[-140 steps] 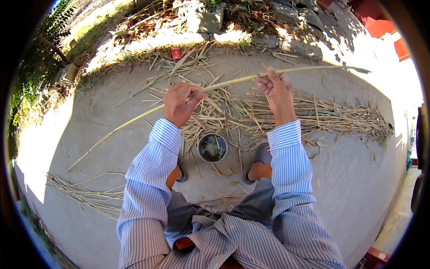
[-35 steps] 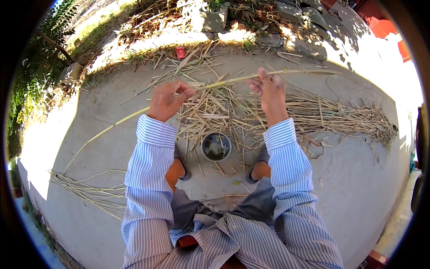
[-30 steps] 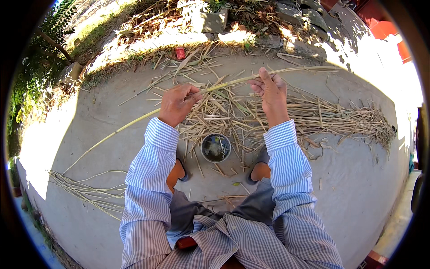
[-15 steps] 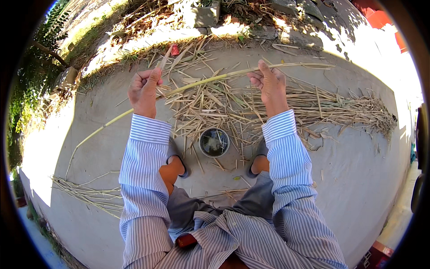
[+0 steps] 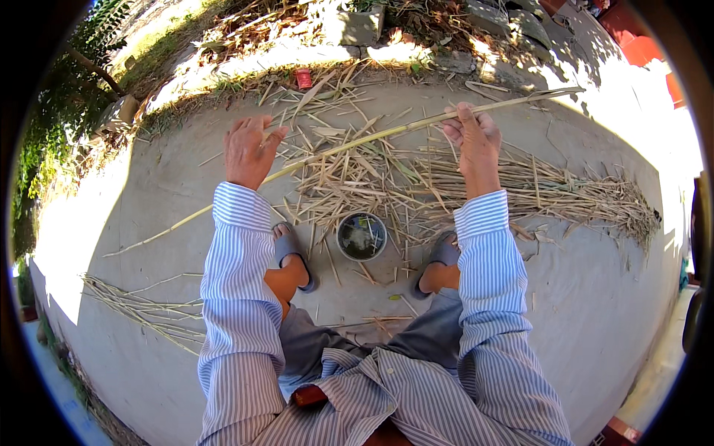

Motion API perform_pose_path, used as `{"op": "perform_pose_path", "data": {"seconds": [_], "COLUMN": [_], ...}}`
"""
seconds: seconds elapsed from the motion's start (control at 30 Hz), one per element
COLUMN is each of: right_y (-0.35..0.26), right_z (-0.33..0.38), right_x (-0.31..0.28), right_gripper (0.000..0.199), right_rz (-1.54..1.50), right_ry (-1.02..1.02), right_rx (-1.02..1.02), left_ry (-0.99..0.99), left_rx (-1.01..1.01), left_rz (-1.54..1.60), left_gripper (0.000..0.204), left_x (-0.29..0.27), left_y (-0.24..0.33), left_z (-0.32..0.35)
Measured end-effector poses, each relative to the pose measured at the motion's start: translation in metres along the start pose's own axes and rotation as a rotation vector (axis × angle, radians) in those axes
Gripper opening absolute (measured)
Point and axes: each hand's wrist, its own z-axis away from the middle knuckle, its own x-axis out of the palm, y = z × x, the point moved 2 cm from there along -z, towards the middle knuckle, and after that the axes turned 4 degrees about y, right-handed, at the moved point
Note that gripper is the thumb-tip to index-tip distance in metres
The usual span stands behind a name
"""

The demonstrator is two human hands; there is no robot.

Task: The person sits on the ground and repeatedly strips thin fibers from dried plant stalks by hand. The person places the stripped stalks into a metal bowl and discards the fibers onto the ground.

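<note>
My right hand point(image 5: 476, 141) pinches a long, pale yellow-green reed stalk point(image 5: 372, 139) near its right end. The stalk slants down to the left, and its thin tip reaches low over the concrete. My left hand point(image 5: 251, 152) is open, its thumb apart from its fingers, just above the stalk, whose course passes below the wrist. Beneath the stalk lies a heap of short, dry husk strips point(image 5: 346, 175). A small round bowl of water point(image 5: 361, 236) with bits floating in it stands between my feet.
A thick bundle of dry stalks point(image 5: 565, 189) lies to the right. Several thin, bare stalks point(image 5: 145, 308) lie at the left. Beyond the husks are a small red object point(image 5: 303, 78), a stone block point(image 5: 355, 28) and leaf litter. Concrete ground point(image 5: 587, 297) surrounds my sandaled feet.
My left hand has opened, and the pale husk strip it held upright is gone from it. The right hand has moved right with the stalk, whose left end has swung up from the thin stalks.
</note>
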Motion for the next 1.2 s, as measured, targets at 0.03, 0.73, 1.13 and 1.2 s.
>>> {"op": "perform_pose_path", "data": {"seconds": [0.03,0.73,1.13,1.2], "right_y": [0.000,-0.010,0.016,0.022], "right_z": [0.000,0.003,0.040,0.047], "right_x": [0.001,-0.002,0.050,0.059], "right_gripper": [0.027,0.027,0.034,0.038], "right_rz": [-0.010,-0.080,-0.079,-0.110], "right_ry": [-0.005,-0.016,-0.200,-0.272], "right_rx": [-0.008,-0.043,0.158,0.239], "left_ry": [-0.181,-0.107,-0.005,-0.012], "left_rx": [-0.029,-0.655,0.211,0.224], "left_rz": [0.186,1.215,0.465,0.421], "left_gripper": [0.031,0.019,0.022,0.017], "left_x": [0.005,0.038,0.034,0.032], "left_y": [0.005,0.010,0.103,0.103], "left_z": [0.001,0.015,0.002,0.001]}}
